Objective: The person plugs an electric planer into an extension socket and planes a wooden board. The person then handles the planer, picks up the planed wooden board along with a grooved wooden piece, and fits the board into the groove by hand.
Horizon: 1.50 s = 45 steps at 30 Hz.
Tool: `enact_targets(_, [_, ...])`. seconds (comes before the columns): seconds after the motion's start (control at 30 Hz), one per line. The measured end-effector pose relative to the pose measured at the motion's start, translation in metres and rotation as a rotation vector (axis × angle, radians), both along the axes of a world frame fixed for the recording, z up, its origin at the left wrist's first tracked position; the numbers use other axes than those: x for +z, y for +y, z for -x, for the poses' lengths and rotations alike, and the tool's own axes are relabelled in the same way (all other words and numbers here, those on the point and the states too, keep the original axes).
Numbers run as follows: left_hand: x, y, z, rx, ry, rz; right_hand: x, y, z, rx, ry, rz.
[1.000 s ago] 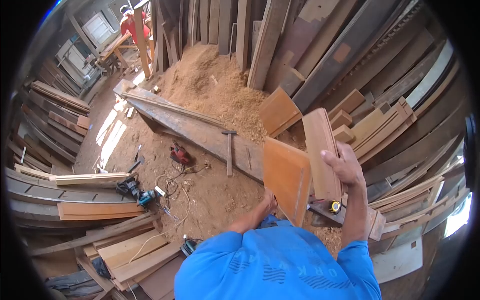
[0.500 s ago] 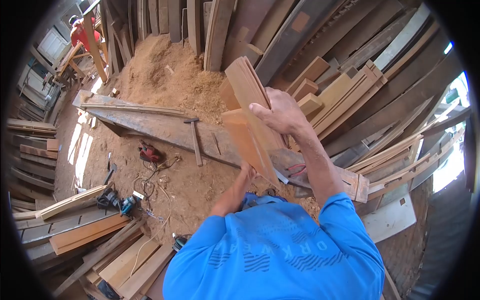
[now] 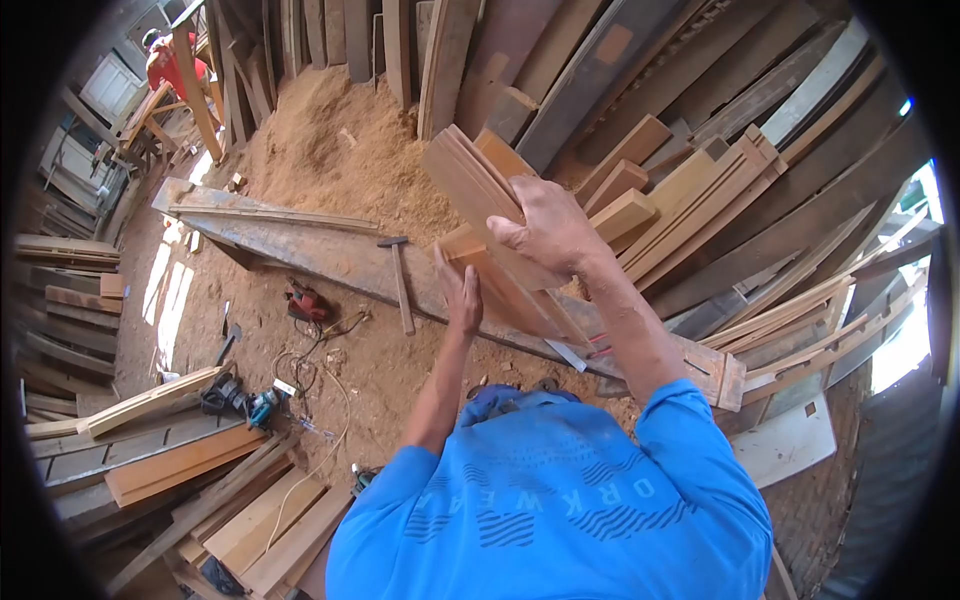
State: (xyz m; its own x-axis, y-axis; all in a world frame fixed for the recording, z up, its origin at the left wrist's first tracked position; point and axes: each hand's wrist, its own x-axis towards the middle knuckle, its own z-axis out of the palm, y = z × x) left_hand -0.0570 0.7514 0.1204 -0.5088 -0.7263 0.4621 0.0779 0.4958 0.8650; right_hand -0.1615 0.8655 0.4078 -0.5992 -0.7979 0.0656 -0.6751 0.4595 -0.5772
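Observation:
My right hand [image 3: 548,232] is wrapped round a few thin wooden boards [image 3: 465,178], held tilted above the bench. Beneath them an orange-brown wooden panel [image 3: 505,298] leans over the long worn bench [image 3: 350,260]. My left hand [image 3: 460,292] is at the panel's left side, fingers stretched out and nothing gripped; whether its palm touches the panel is unclear. To its left, a hammer [image 3: 401,288] lies on the bench. The boards and my right hand hide part of the panel.
A sawdust heap [image 3: 340,150] lies behind the bench. On the ground are a red power tool [image 3: 306,303], a teal power tool [image 3: 264,408] and a cord. Planks [image 3: 700,210] lean at the right. A person in red [image 3: 172,62] is far off, upper left.
My left hand has let go of the panel's lower edge and moved up its left side, its fingers now stretched. My right hand has swung the boards left and tilted them; the view has shifted too.

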Motion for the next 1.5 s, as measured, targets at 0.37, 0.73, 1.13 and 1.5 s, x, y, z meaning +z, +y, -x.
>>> enact_targets(0.37, [0.086,-0.035,0.027,-0.694,-0.014,-0.082,0.008,0.058,0.004,0.022,-0.028,-0.083])
enact_targets(0.73, [0.101,-0.008,0.026,-0.601,-0.056,0.07,-0.042,0.184,-0.016,-0.046,-0.102,-0.236])
enact_targets(1.13, [0.107,0.021,0.022,-0.617,-0.068,0.32,-0.038,0.217,-0.058,-0.229,-0.095,-0.268])
enact_targets(1.5, [0.11,0.007,0.015,-0.763,-0.051,0.09,-0.045,0.184,-0.052,-0.171,-0.088,-0.096])
